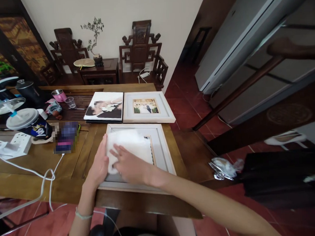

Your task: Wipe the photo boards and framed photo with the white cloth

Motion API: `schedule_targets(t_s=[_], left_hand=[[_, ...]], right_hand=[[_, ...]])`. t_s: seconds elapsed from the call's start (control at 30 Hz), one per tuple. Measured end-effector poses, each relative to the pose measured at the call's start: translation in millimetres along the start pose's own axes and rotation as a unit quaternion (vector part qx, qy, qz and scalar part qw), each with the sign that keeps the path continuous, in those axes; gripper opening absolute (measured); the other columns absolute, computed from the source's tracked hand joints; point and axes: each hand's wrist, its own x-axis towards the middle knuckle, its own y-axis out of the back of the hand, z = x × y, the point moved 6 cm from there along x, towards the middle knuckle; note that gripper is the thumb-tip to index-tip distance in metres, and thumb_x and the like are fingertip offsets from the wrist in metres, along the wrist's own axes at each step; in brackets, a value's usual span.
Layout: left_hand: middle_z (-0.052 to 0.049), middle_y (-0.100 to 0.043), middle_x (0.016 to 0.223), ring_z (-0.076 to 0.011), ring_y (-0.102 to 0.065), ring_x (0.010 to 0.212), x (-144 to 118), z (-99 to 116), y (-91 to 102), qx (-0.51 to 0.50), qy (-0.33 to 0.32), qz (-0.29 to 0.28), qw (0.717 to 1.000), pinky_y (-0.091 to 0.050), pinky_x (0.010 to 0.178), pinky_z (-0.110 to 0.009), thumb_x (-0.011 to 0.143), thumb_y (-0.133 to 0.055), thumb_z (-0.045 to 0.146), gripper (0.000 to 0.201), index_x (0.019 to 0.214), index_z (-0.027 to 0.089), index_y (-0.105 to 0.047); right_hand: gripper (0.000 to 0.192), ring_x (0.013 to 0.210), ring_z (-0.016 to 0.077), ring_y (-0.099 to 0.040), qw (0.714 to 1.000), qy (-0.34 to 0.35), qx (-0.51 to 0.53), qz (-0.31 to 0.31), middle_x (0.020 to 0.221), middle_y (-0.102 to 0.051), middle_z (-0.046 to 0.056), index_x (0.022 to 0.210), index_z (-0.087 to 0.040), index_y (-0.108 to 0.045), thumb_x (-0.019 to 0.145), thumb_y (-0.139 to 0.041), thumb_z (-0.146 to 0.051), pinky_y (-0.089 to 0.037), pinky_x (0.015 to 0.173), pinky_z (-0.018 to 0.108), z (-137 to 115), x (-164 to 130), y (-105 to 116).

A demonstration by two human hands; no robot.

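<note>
My right hand (129, 165) lies flat, fingers spread, pressing a white cloth (129, 144) onto the near picture frame (163, 156). My left hand (99, 167), open, steadies the frame's left edge on the wooden table (44, 166).

A white cloth (129, 144) lay flat across the glass of a pale picture frame (163, 151) — the frame flat on the table's near edge.
</note>
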Motion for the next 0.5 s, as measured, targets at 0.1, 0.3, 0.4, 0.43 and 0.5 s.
schedule_targets(t_s=[0.1,0.3,0.4,0.43,0.5], left_hand=[[-0.008,-0.017,0.158,-0.0271,-0.016,0.145,-0.8,-3.0,-2.4,-0.024,0.019,-0.012,0.999,-0.010,0.119,-0.043,0.092,-0.012,0.065,0.075,0.152,0.021,-0.010],[-0.005,-0.017,0.158,-0.0204,-0.008,0.146,-1.6,-13.4,-6.6,-0.028,0.104,-0.032,0.994,-0.003,0.119,-0.043,0.098,-0.004,0.052,0.063,0.151,0.021,-0.018],[-0.003,-0.013,0.159,-0.0193,-0.009,0.146,-0.6,-14.0,-5.9,0.002,0.128,-0.030,0.991,-0.006,0.119,-0.043,0.099,-0.004,0.049,0.060,0.149,0.022,-0.025],[-0.003,-0.014,0.159,-0.0192,-0.010,0.146,0.2,-12.9,-5.8,0.018,0.122,-0.030,0.992,-0.008,0.119,-0.043,0.099,-0.007,0.048,0.058,0.149,0.023,-0.026],[-0.004,-0.020,0.157,-0.0190,-0.012,0.146,2.2,-9.1,-6.7,0.057,0.089,-0.034,0.994,-0.010,0.119,-0.043,0.100,-0.014,0.046,0.055,0.148,0.021,-0.028]], right_hand=[[0.026,0.135,0.0330,-0.036,0.998,0.044,0.040,-0.020,0.137,-0.051,0.021,0.096,-0.008,-0.072,0.080,-0.053,-0.015,-0.028,0.112,0.046,-30.0,-24.7,6.1],[0.031,0.133,0.0385,-0.039,0.998,-0.015,0.049,-0.034,0.136,-0.049,0.028,0.103,-0.004,-0.070,0.084,-0.051,-0.021,-0.029,0.110,0.052,-66.9,-26.4,7.9],[0.032,0.133,0.0395,-0.038,0.995,-0.083,0.053,-0.028,0.135,-0.049,0.029,0.104,-0.004,-0.070,0.086,-0.051,-0.024,-0.027,0.110,0.057,-77.0,-14.8,1.2],[0.032,0.133,0.0388,-0.038,0.992,-0.106,0.057,-0.030,0.135,-0.049,0.029,0.105,-0.004,-0.070,0.087,-0.050,-0.023,-0.027,0.110,0.057,-78.5,-12.6,-1.3],[0.033,0.133,0.0375,-0.038,0.987,-0.136,0.073,-0.044,0.136,-0.048,0.029,0.105,-0.004,-0.070,0.090,-0.046,-0.021,-0.027,0.111,0.055,-79.1,-12.8,-5.3]])
